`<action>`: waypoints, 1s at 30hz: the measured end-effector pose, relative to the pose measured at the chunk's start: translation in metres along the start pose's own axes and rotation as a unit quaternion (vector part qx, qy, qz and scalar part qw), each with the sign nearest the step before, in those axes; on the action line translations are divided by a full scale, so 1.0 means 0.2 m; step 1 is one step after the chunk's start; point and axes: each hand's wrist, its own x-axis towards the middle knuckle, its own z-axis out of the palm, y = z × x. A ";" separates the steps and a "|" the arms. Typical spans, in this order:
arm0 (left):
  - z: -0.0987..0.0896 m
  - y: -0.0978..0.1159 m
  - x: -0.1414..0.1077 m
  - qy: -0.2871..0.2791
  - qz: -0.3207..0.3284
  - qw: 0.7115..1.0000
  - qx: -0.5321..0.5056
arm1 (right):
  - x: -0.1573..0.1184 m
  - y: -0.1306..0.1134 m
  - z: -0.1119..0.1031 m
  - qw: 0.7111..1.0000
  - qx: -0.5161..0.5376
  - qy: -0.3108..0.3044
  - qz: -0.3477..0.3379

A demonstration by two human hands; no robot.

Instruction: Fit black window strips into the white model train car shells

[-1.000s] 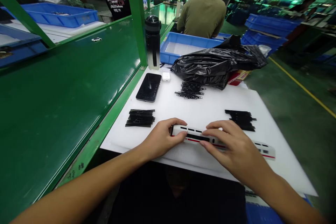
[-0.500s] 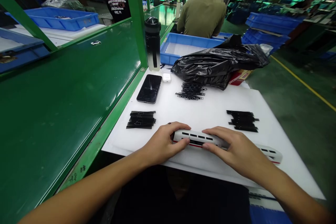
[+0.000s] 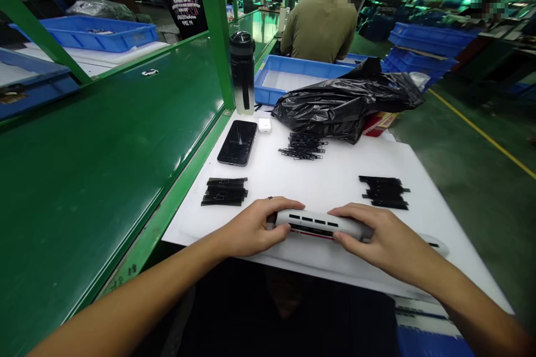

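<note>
Between my two hands is a white toy train car [image 3: 312, 222] with dark window openings and a red stripe low on its side. My left hand [image 3: 262, 227] grips its left end, thumb in front and fingers over the top. The right end is held by my right hand [image 3: 372, 234] in the same way. Behind my right wrist, part of another white train body [image 3: 435, 244] lies on the white foam sheet [image 3: 268, 175]. Thin black strips [image 3: 225, 192] are stacked beyond my left hand, and a similar stack of black strips [image 3: 384, 192] lies beyond my right hand.
Farther back are a pile of black frame-like parts [image 3: 302, 146], a phone [image 3: 237, 143], a white earbud case [image 3: 264, 125] and a bottle [image 3: 242, 72]. A black plastic bag [image 3: 347, 103] lies before a blue tray [image 3: 268, 95]. A green partition [image 3: 104, 150] runs along the left; a person [image 3: 320, 28] sits ahead.
The train car has rolled slightly, showing more of its roof and less of the red stripe. My right hand has slid a little to the right along it.
</note>
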 end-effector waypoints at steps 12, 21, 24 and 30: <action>0.03 0.01 -0.01 0.036 0.034 0.999 0.004 | 0.05 -0.13 0.08 0.998 -0.023 0.024 -0.047; 0.07 0.00 -0.01 0.050 0.036 0.998 0.018 | 0.04 -0.12 0.05 0.998 -0.002 -0.005 -0.060; 0.07 0.00 -0.01 0.051 0.039 0.998 0.020 | 0.01 -0.09 0.02 0.997 -0.009 -0.038 -0.062; 0.06 0.00 -0.01 0.040 0.025 0.998 0.034 | -0.01 -0.03 0.03 0.997 -0.018 -0.015 -0.071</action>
